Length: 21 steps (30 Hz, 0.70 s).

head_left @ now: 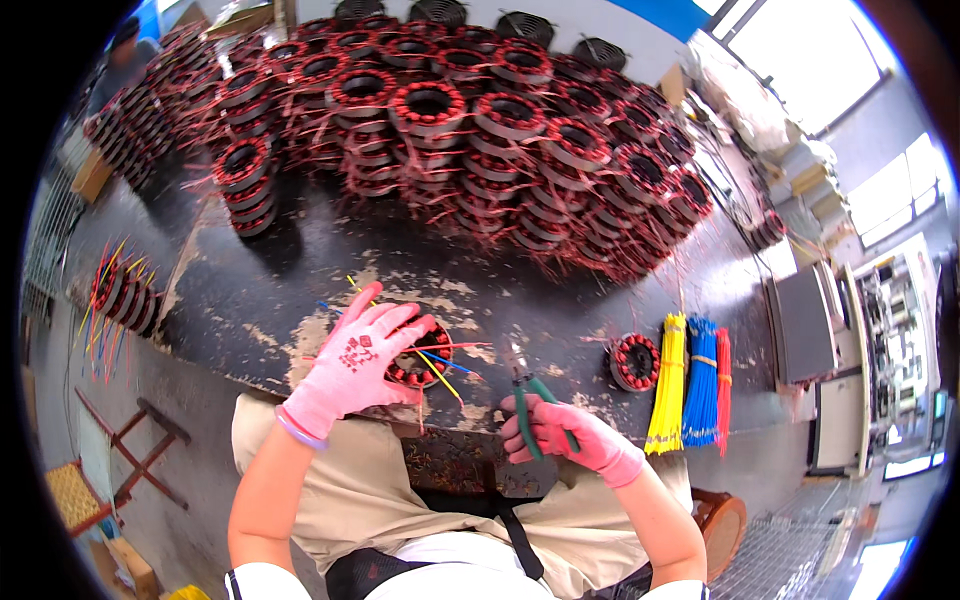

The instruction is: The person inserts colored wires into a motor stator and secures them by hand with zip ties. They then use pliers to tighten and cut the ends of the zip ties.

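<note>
My left hand [362,358], in a pink glove, lies over a motor stator [443,345] near the table's front edge, its fingers bent around the ring. Red, yellow and blue wires stick out from the stator on both sides. Part of the ring is hidden under the glove. In my right hand [570,437], also gloved in pink, is a pair of green-handled pliers [520,379]. Their jaws point away from me, to the right of the stator and apart from it. Whether the jaws are parted is too small to tell.
Many stacked stators [430,105] fill the table's far side. Another stator [634,362] lies at right, beside yellow [667,385], blue [701,385] and red wire bundles [724,390]. Wired stators [128,297] lie at the left edge. A person [125,60] is at far left.
</note>
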Available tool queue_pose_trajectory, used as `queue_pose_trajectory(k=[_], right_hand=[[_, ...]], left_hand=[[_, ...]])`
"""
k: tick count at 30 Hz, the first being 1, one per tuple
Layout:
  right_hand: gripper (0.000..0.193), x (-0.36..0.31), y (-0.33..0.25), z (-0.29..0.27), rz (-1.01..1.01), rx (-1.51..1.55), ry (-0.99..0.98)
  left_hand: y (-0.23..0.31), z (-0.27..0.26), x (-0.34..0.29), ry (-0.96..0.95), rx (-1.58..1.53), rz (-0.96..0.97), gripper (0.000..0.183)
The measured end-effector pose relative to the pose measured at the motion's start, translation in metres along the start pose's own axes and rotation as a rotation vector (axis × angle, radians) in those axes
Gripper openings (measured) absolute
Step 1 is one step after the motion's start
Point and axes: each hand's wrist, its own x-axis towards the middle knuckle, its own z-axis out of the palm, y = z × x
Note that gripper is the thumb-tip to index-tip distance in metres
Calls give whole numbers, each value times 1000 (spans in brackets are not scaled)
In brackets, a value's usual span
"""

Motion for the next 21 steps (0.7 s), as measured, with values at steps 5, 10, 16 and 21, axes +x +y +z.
queue_pose_trajectory(k=[5,10,16,21], right_hand=[[50,-1,7,2,91,-5,59],[50,8,5,6,121,-42,85],[56,16,2,9,91,-66,122],[52,18,-2,15,-11,-237,185]], left_hand=[[2,-3,15,-61,-10,13,96],[4,-6,17,-73,-22,-6,97],[0,-1,14,-66,-39,-1,99],[-2,1,13,-43,-49,18,97]])
